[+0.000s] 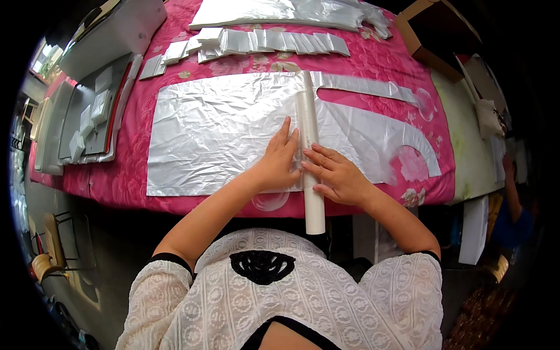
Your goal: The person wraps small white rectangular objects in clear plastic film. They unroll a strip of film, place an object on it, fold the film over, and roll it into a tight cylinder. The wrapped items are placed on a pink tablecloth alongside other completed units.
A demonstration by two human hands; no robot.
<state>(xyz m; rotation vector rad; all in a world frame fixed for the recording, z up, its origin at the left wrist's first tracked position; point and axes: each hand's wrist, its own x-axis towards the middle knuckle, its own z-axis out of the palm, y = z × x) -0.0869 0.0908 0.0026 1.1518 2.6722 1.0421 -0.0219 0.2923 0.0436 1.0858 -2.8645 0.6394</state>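
A thin, silvery plastic vest-style bag (pixel 216 134) lies spread on the table, its two handle strips pointing right. Across it rests a long white tube (pixel 315 213), running away from me, its near end past the table edge. My left hand (pixel 279 158) lies on the bag at the tube's left side, fingers stretched out and the thumb near the tube. On the tube's right side, my right hand (pixel 333 174) has its fingers extended, with the tips touching the tube. Neither hand is wrapped around anything.
A pink flowered cloth (pixel 125 169) covers the table. Beyond the bag runs a row of small folded white packets (pixel 262 42), with a stack of plastic bags (pixel 280 13) behind. Bins and a tray (pixel 87 111) stand left; an open cardboard box (pixel 437 38) is far right. Another person's arm (pixel 512 189) shows at right.
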